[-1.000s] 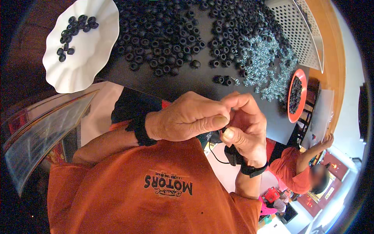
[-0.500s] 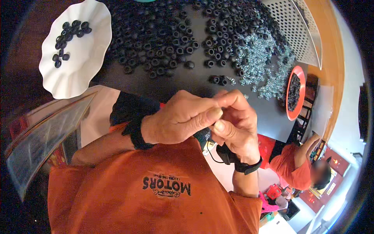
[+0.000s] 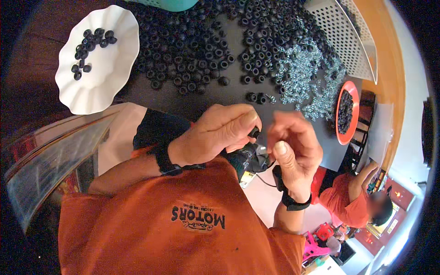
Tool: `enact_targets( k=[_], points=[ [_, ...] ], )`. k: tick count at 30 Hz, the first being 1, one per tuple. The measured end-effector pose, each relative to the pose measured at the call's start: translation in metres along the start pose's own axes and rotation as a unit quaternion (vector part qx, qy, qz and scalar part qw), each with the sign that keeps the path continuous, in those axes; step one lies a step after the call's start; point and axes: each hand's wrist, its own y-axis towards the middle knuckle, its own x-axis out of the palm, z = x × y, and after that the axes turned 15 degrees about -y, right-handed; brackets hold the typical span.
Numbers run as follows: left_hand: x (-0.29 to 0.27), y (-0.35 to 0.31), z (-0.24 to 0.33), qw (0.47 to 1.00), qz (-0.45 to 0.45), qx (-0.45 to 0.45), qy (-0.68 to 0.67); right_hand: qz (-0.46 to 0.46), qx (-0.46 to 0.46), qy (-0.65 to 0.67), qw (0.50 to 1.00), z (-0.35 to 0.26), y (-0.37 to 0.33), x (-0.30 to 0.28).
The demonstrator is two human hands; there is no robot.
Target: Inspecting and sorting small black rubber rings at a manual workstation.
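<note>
My left hand (image 3: 220,135) pinches a small black round cap (image 3: 254,133) between thumb and fingertips, in front of my chest. A short way to its right, my right hand (image 3: 295,146) has its thumb and fingers apart, and nothing shows between them; the fingertips are smeared by motion. Just beyond my hands, black caps (image 3: 252,96) lie near the table edge beside a small silver screw (image 3: 271,98). Behind them spread a large heap of hollow black caps (image 3: 192,59) and a pile of small shiny screws (image 3: 298,68).
A white wavy-rimmed plate (image 3: 114,68) holding several black pieces stands at the left. On the right are a red dish (image 3: 340,114) of small dark parts and a perforated white basket (image 3: 339,36). A teal container (image 3: 178,3) sits at the back. Another person (image 3: 348,201) is at far right.
My right hand has come away from my left and moved right, its fingers spreading. The black cap now shows in my left fingertips. The view has shifted slightly.
</note>
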Motion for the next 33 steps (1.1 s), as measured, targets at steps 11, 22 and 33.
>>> enact_targets(
  k=[11, 22, 33],
  points=[
    [0.002, 0.002, -0.004, 1.0, 0.001, -0.011, 0.019, 0.115, -0.264, -0.31, 0.906, -0.008, 0.008, 0.018],
    [0.004, -0.002, -0.006, 1.0, -0.013, -0.011, 0.002, -0.004, -0.15, -0.074, 0.986, -0.007, 0.008, 0.007],
    [0.008, 0.0, -0.003, 0.972, -0.05, -0.143, -0.182, -0.033, -0.14, -0.116, 0.983, -0.017, 0.006, 0.004]
  ],
)
